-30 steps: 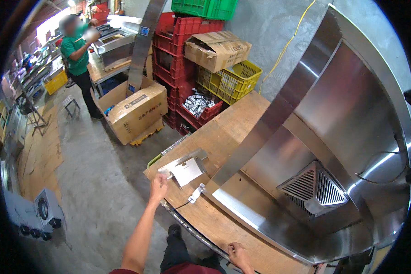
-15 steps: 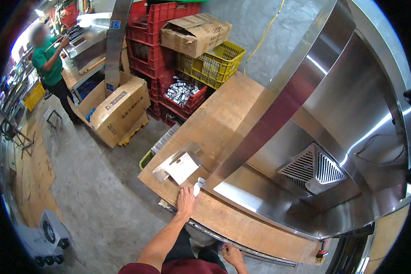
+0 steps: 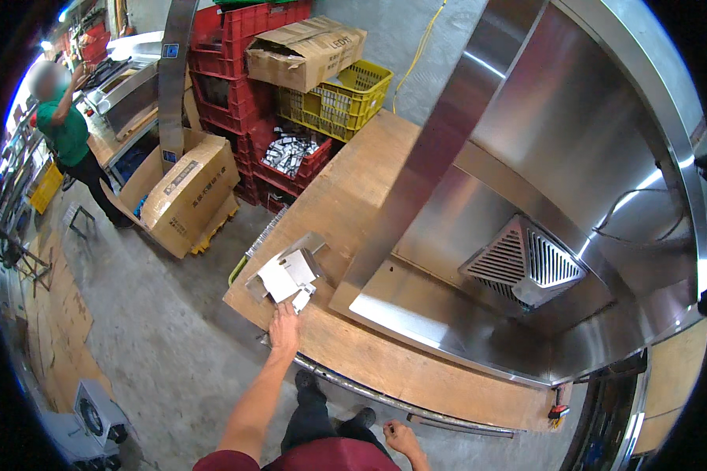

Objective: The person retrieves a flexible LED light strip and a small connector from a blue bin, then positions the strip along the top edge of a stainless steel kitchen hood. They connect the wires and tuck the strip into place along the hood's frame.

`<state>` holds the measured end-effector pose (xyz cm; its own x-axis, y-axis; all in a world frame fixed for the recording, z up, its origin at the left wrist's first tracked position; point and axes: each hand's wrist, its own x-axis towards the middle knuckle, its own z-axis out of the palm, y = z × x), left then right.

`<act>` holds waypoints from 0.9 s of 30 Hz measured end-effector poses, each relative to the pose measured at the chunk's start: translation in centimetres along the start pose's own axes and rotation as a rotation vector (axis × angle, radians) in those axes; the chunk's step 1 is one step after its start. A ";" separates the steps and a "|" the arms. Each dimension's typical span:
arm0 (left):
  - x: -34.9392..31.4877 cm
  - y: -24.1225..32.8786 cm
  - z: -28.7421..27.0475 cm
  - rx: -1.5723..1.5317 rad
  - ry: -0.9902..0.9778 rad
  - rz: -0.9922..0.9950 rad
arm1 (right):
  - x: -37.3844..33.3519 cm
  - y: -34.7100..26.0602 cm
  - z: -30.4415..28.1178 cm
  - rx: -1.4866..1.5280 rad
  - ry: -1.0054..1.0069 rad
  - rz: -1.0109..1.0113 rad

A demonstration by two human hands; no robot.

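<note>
My left hand [image 3: 284, 328] reaches over the near left end of the wooden workbench. Its thumb and fingers are closed on a small white packet [image 3: 303, 299], whose exact kind is unclear. The packet is beside a bent sheet-metal piece [image 3: 314, 242] with a white sheet [image 3: 276, 280] lying over it. Low in front of my body, off the bench's near edge, is my right hand [image 3: 402, 437]. Its fingers are curled in, and whatever they hold is too small and dark to make out.
A large stainless-steel hood [image 3: 440, 310] with a slotted filter [image 3: 522, 263] covers the right of the wooden bench [image 3: 353, 337]. Red crates [image 3: 247, 102], a yellow crate [image 3: 353, 94] and cardboard boxes [image 3: 192, 192] stand beyond. A person in green [image 3: 71, 129] works at far left.
The view has shifted, moving the bench left and up in the picture. My left hand and the white packet have come closer to the white sheet. My right hand stays low and curled.
</note>
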<state>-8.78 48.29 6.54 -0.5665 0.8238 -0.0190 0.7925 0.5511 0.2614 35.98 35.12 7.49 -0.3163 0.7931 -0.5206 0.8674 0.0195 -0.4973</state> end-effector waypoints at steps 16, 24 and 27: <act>-21.9 4.6 -2.8 -0.123 0.195 0.175 | -12.6 21.6 -0.9 0.121 0.034 0.000; -51.4 5.8 6.0 -0.306 -0.291 -0.008 | -24.2 35.1 -1.0 0.173 -0.114 0.022; -59.6 4.2 6.6 -0.606 -0.463 -0.384 | -27.4 39.1 -0.3 0.079 -0.210 -0.013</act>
<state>29.79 2.39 2.39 -0.5169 0.6383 -0.5704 0.2318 0.7458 0.6245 78.64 14.36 2.49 -0.4071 0.6485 -0.6432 0.8329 -0.0255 -0.5529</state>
